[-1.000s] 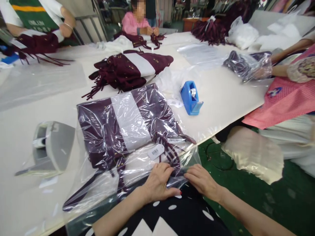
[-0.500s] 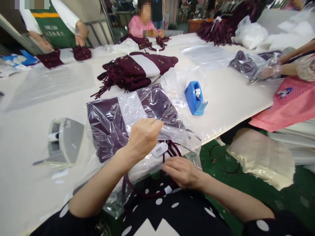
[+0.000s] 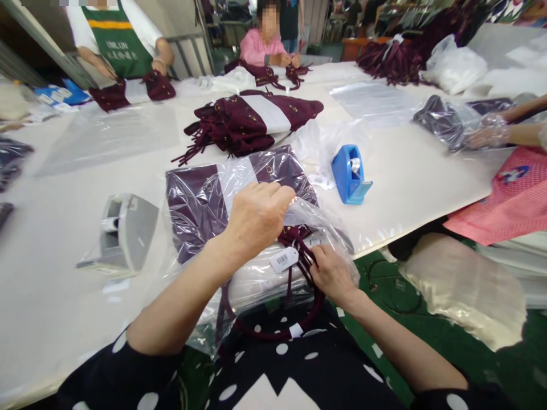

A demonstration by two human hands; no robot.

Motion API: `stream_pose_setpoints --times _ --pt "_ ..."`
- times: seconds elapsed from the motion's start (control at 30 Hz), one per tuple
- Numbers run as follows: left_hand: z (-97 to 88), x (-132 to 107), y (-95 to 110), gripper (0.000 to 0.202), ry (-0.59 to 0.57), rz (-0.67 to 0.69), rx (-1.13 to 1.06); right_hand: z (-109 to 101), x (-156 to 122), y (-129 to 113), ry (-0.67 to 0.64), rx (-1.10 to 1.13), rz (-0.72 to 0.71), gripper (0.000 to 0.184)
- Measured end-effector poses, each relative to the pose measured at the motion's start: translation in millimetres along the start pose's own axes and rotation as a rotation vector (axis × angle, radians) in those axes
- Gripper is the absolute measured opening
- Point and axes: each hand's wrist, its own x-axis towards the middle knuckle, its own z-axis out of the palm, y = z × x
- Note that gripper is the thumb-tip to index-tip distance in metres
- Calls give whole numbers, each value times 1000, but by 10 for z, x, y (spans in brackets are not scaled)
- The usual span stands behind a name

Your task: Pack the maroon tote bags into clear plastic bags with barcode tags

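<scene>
A maroon handbag (image 3: 194,196) with a white paper band around it lies on the table in front of me, inside a clear plastic bag (image 3: 314,213). My left hand (image 3: 260,213) is closed on the plastic bag's upper edge and holds its mouth raised. Under that raised plastic, my right hand (image 3: 335,273) reaches in, fingers curled at the bag's thin maroon straps (image 3: 305,259). A white barcode tag (image 3: 284,260) hangs beside these straps. The round maroon handle (image 3: 277,336) loops out over the table edge against my polka-dot clothing.
A grey tape dispenser (image 3: 128,233) stands left and a blue tape dispenser (image 3: 352,173) right. Beyond lies a stack of maroon handbags (image 3: 239,122). Co-workers handle bags across the table; another's gloved hands (image 3: 491,131) work at right. A cream sack (image 3: 464,285) sits below the table edge.
My right hand has moved forward from the bag's mouth to the straps inside. My left hand keeps its hold on the plastic, raised slightly. The whole view has shifted a little.
</scene>
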Motion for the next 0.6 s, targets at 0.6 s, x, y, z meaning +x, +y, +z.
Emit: stream_pose_setpoints --times 0.6 --pt "-9 40 -136 25 -41 -57 -27 241 392 40 -209 -218 -699 40"
